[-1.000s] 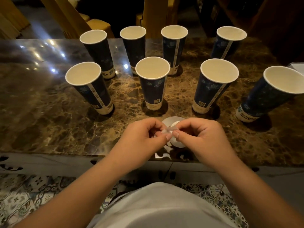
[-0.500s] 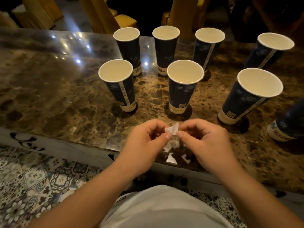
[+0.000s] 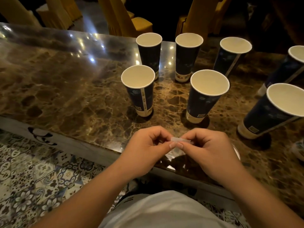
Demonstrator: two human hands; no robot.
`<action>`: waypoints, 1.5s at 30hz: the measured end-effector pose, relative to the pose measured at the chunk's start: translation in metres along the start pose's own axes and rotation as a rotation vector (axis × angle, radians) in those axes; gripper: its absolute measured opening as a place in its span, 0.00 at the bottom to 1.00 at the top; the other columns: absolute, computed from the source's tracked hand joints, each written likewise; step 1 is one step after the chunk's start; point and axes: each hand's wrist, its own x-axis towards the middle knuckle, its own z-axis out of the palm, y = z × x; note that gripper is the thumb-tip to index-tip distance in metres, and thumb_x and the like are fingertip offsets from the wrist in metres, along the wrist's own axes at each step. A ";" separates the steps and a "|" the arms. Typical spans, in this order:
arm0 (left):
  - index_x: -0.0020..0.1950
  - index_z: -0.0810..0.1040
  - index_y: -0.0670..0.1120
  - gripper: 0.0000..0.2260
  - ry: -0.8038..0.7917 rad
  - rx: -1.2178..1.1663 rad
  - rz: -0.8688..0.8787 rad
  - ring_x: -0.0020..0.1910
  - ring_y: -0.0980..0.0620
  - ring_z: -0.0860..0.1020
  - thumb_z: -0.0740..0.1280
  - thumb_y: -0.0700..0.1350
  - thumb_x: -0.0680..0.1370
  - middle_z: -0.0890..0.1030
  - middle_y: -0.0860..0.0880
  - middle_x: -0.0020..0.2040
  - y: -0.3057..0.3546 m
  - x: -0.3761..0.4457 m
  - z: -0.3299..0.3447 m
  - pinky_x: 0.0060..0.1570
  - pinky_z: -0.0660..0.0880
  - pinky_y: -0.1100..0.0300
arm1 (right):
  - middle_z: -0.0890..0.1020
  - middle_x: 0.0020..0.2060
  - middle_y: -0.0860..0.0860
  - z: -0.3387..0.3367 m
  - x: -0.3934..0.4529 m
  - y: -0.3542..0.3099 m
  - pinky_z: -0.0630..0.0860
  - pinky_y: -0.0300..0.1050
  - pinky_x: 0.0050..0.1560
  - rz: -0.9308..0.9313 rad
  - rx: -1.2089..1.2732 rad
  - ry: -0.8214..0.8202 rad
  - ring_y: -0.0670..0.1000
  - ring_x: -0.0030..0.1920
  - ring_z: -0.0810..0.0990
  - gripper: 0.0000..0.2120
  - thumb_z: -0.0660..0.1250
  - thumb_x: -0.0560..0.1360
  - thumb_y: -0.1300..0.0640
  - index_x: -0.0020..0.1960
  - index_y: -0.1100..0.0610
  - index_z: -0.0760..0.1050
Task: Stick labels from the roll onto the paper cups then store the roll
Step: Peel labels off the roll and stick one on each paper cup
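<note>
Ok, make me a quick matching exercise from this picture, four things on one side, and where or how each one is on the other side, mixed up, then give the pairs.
Things
1. label
2. nearest left cup
3. yellow chair
4. patterned floor tiles

Places or states
A. beyond the table's far edge
B. below the table's near edge, to the left
C. pinched between left hand and right hand
D. upright on the marble table, empty

Pairs: 1-C, 2-D, 3-A, 4-B

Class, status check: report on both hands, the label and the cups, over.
Left hand and right hand pinch one small label between fingertips. Seven paper cups upright, empty, none visibly labelled. Nothing blocking.
</note>
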 end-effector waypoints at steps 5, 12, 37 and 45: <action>0.45 0.82 0.46 0.00 0.087 0.009 -0.022 0.32 0.54 0.75 0.72 0.41 0.75 0.81 0.42 0.38 0.001 0.005 0.001 0.33 0.74 0.60 | 0.82 0.31 0.41 0.010 0.004 0.001 0.75 0.31 0.33 0.018 -0.116 0.133 0.41 0.37 0.82 0.05 0.75 0.70 0.53 0.45 0.46 0.83; 0.46 0.83 0.45 0.02 0.129 -0.032 -0.044 0.40 0.39 0.80 0.71 0.39 0.76 0.82 0.39 0.41 -0.006 0.009 -0.006 0.44 0.79 0.46 | 0.83 0.33 0.37 0.013 0.015 0.000 0.77 0.32 0.38 0.056 -0.142 0.128 0.37 0.40 0.81 0.05 0.74 0.71 0.54 0.41 0.43 0.83; 0.67 0.71 0.48 0.27 0.493 -0.055 -0.121 0.56 0.55 0.79 0.76 0.44 0.71 0.80 0.54 0.57 -0.049 0.084 -0.047 0.53 0.74 0.66 | 0.83 0.36 0.38 0.013 0.017 -0.011 0.78 0.32 0.41 -0.089 -0.188 0.247 0.40 0.42 0.82 0.05 0.72 0.73 0.55 0.47 0.48 0.84; 0.64 0.72 0.47 0.23 0.156 -0.660 -0.187 0.47 0.51 0.84 0.66 0.52 0.71 0.83 0.46 0.53 -0.016 0.019 -0.018 0.44 0.81 0.54 | 0.81 0.33 0.47 0.010 0.012 -0.022 0.76 0.35 0.34 0.069 0.071 0.162 0.46 0.34 0.79 0.03 0.73 0.72 0.56 0.40 0.49 0.81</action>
